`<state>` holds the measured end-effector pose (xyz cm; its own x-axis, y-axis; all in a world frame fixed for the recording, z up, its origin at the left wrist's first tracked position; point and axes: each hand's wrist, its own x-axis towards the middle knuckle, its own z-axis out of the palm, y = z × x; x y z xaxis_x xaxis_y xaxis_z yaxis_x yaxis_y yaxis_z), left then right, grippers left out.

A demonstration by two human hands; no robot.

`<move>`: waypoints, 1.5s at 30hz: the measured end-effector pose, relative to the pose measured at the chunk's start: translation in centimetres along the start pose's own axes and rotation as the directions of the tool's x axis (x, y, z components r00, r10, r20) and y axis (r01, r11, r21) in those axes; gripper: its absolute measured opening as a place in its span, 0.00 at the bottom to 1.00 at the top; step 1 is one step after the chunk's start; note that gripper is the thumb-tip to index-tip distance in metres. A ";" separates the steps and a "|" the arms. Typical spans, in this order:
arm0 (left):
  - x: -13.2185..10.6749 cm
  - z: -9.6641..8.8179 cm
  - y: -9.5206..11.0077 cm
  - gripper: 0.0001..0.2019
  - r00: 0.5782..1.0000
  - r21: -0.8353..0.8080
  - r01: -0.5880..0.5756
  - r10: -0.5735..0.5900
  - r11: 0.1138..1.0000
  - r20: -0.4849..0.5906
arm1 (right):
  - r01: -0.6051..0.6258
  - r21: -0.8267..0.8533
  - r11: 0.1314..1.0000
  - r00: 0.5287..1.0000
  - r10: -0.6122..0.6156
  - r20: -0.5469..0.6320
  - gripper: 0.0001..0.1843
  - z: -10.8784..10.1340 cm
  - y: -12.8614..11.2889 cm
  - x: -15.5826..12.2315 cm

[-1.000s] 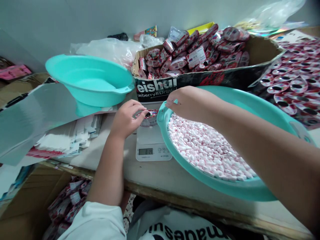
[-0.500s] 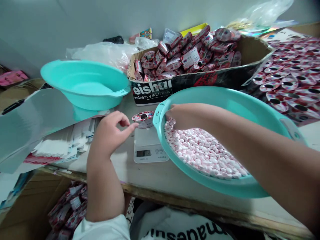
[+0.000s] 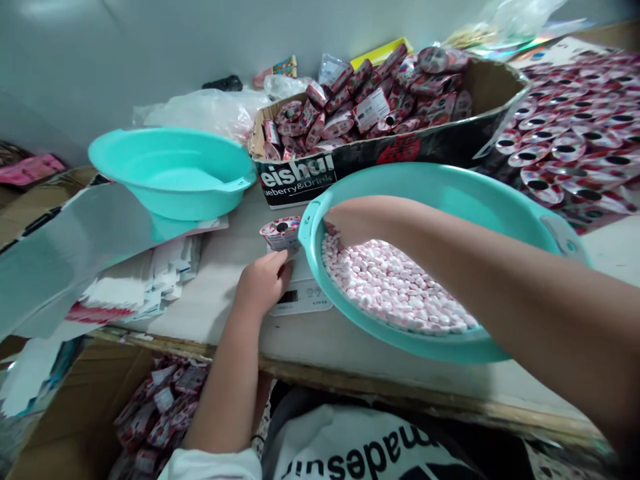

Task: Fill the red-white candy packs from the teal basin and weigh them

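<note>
My left hand [image 3: 263,283] is over the white digital scale [image 3: 305,303], its fingertips at the near side of a small oval printed carton [image 3: 281,233]. The carton has a dark round hole in its top and stands on the scale's far part. Nothing shows in the left hand, whose fingers are partly bent with the thumb apart. Inside a large turquoise basin [image 3: 380,347], my right hand [image 3: 343,221] reaches down at the left end among small pale pink-and-white candies [image 3: 400,287]. Its fingers are hidden, so what they hold cannot be seen.
Another turquoise basin [image 3: 170,173] stands at the left beside a stack of flat cards [image 3: 125,287]. Behind, an open cardboard box [image 3: 295,187] holds many oval cartons. Rows of similar cartons [image 3: 575,140] fill the right. Below the table edge, a box [image 3: 85,400] contains more.
My left hand has moved right and forward from beside the scale to the carton's near side, partly covering the scale's display. My right hand stays at the basin's left end. The view has shifted slightly.
</note>
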<state>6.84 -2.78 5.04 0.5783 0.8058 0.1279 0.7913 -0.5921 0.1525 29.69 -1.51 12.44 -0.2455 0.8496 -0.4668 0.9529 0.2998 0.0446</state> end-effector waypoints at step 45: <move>4.8 -5.8 -2.5 0.17 0.845 -0.550 -0.001 -0.294 0.835 -0.448 | 0.020 0.201 0.979 0.999 -0.013 -0.039 0.20 -1.2 1.5 -1.9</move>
<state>6.52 2.46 11.00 0.1671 0.8486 0.5019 0.5513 -0.5025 0.6661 31.36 -2.19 14.43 -0.2642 0.8623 -0.4321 0.9641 0.2235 -0.1435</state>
